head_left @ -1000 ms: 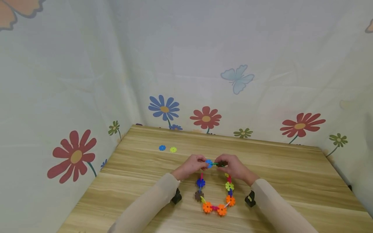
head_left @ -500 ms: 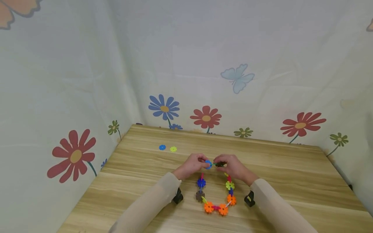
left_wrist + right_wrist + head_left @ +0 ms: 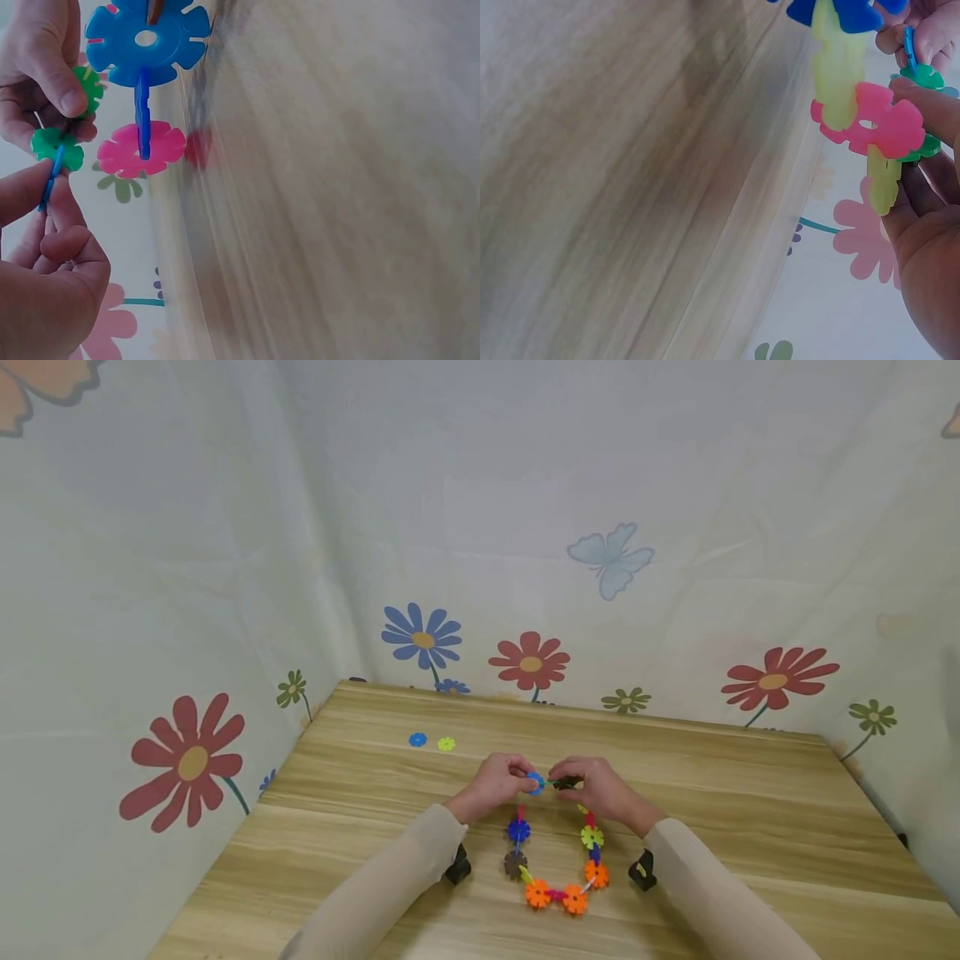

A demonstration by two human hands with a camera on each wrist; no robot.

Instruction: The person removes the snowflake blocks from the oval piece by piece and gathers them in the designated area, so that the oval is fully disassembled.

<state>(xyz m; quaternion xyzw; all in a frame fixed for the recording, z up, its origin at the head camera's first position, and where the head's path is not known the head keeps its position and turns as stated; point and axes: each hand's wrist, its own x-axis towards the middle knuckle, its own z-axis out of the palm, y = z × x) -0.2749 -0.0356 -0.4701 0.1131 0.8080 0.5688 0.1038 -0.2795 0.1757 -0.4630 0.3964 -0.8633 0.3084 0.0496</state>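
My left hand (image 3: 493, 787) pinches a light blue flower-shaped interlocking disc (image 3: 534, 783) between thumb and fingers. Slotted into it is a green disc (image 3: 58, 154), which bridges the gap to my right hand (image 3: 597, 787). That hand pinches a dark disc (image 3: 566, 783), partly hidden by fingers, with another green disc (image 3: 91, 90) showing beside it. Below both hands, a U-shaped chain of linked discs (image 3: 537, 894) lies on the table, in orange, pink, brown, blue and yellow. A pink disc (image 3: 141, 150) ends its left side; near the right end are pink (image 3: 870, 120) and yellow (image 3: 883, 180) discs.
Two loose discs, one blue (image 3: 417, 740) and one yellow (image 3: 446, 744), lie farther back to the left on the wooden table (image 3: 360, 777). Flower-printed cloth (image 3: 480, 527) rises behind the table. Black wrist devices (image 3: 458, 866) sit under both forearms.
My left hand has shifted slightly left, and the light blue disc has turned a little in its fingers. The right hand stays nearly in place. The chain and loose discs look much the same.
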